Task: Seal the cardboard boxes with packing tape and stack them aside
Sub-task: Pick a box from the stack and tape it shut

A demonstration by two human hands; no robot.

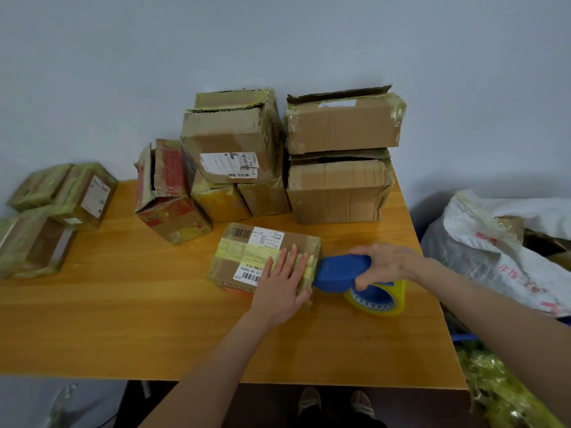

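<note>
A small flat cardboard box (247, 254) with white labels and yellowish tape bands lies in the middle of the wooden table (123, 319). My left hand (284, 281) rests flat on its right end, fingers straight. My right hand (386, 264) grips the blue tape dispenser (340, 271), whose front touches the box's right edge. The yellow-rimmed tape roll (381, 299) hangs under the dispenser, just right of the box.
Taped boxes (52, 217) are stacked at the table's left edge. Several worn, partly open boxes (336, 168) stand piled at the back against the wall, with a red-printed one (168, 196) in front. A white sack (506, 248) sits right of the table.
</note>
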